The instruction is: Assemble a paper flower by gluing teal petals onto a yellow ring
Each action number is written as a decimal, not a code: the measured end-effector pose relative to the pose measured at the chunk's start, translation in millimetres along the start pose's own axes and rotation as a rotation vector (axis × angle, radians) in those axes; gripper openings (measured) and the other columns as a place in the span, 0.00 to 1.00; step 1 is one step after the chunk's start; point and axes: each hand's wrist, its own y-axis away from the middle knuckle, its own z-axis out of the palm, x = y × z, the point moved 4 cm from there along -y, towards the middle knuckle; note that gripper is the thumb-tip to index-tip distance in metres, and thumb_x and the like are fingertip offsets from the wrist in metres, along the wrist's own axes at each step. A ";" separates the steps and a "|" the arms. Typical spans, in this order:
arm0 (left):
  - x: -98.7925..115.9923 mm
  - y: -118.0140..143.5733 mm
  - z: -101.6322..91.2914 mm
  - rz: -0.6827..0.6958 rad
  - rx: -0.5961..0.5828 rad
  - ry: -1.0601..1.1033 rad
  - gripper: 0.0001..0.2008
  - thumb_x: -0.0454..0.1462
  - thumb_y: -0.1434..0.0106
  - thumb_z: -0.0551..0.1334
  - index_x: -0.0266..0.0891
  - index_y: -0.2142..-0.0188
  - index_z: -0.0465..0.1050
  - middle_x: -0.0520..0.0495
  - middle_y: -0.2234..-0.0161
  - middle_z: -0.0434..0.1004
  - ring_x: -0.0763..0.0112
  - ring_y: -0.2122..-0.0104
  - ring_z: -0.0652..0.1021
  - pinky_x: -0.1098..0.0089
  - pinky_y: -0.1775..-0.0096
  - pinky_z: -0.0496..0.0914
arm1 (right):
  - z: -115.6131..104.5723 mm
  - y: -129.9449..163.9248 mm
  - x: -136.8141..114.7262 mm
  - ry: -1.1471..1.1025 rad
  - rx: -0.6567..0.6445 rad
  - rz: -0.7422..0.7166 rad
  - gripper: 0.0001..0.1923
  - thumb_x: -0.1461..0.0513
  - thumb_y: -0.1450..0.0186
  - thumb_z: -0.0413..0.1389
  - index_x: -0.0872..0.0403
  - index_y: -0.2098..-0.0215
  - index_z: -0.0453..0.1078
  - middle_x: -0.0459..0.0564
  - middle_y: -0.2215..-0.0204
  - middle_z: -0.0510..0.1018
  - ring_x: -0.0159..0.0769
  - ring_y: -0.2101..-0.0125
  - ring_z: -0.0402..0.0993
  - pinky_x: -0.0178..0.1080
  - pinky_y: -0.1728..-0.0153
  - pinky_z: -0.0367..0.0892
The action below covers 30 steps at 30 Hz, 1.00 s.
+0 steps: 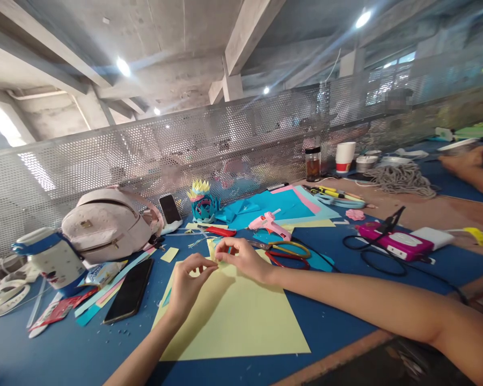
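Above a large sheet of pale yellow paper (241, 321), my two hands meet with fingertips nearly touching. My left hand (191, 281) is closed in a pinch of thumb and forefinger. Thumb and fingers are also pinched together on my right hand (243, 260); whatever lies between the fingertips is too small or hidden to make out. A small yellow paper piece (211, 249) shows just behind the fingertips. Scissors (290, 251) with yellow and red handles lie beside my right wrist. Behind it are a pink glue gun (270, 224) and a red-handled cutter (221, 231).
A blue paper flower (204, 209) with yellow tips stands at the back near blue sheets (261, 209). Leftward are a phone (129, 292), a backpack (104, 225) and a tumbler (52, 260). A magenta box with cables (394, 242) sits right. Another person's hand (465, 161) is far right.
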 end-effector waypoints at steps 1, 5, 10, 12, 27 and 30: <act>0.0 0.5 1.4 0.001 -0.019 -0.010 0.05 0.37 0.42 0.66 0.43 0.73 0.81 0.50 0.74 0.79 0.69 0.74 0.72 0.71 0.69 0.63 | 0.0 0.2 -0.6 0.002 -0.001 -0.004 0.12 0.55 0.38 0.59 0.55 0.70 0.72 0.47 0.71 0.76 0.35 0.68 0.69 0.34 0.70 0.61; -4.8 0.9 2.6 -0.052 -0.026 0.012 0.05 0.38 0.42 0.66 0.43 0.73 0.81 0.50 0.74 0.80 0.69 0.74 0.73 0.71 0.69 0.65 | 0.6 0.6 -0.1 0.034 -0.028 -0.047 0.12 0.54 0.37 0.59 0.55 0.71 0.73 0.47 0.71 0.77 0.34 0.70 0.69 0.34 0.71 0.60; -15.1 -0.9 5.1 -0.203 -0.029 0.222 0.07 0.41 0.43 0.67 0.41 0.71 0.82 0.48 0.72 0.82 0.70 0.74 0.74 0.72 0.71 0.67 | 0.5 1.5 -1.7 0.067 -0.034 -0.126 0.16 0.50 0.37 0.59 0.54 0.70 0.76 0.48 0.71 0.76 0.33 0.71 0.67 0.35 0.71 0.60; -15.7 -1.3 6.9 -0.233 -0.024 0.295 0.08 0.41 0.45 0.68 0.40 0.70 0.82 0.47 0.74 0.82 0.71 0.76 0.74 0.73 0.72 0.67 | 0.0 2.4 -3.8 0.077 -0.023 -0.145 0.17 0.49 0.38 0.60 0.54 0.71 0.77 0.48 0.72 0.75 0.33 0.71 0.66 0.35 0.72 0.60; -5.7 1.5 14.2 -0.303 -0.102 0.451 0.14 0.45 0.42 0.67 0.35 0.74 0.79 0.48 0.80 0.77 0.74 0.80 0.72 0.74 0.74 0.67 | -1.2 7.0 -13.8 0.123 0.031 -0.296 0.16 0.51 0.37 0.60 0.55 0.71 0.76 0.47 0.74 0.73 0.31 0.72 0.65 0.33 0.73 0.60; -6.1 1.6 15.4 -0.332 -0.106 0.509 0.14 0.45 0.43 0.67 0.34 0.72 0.80 0.48 0.80 0.77 0.74 0.78 0.73 0.75 0.72 0.67 | -2.0 6.4 -12.3 0.155 0.035 -0.307 0.15 0.52 0.37 0.60 0.55 0.70 0.76 0.47 0.73 0.73 0.32 0.72 0.65 0.33 0.73 0.60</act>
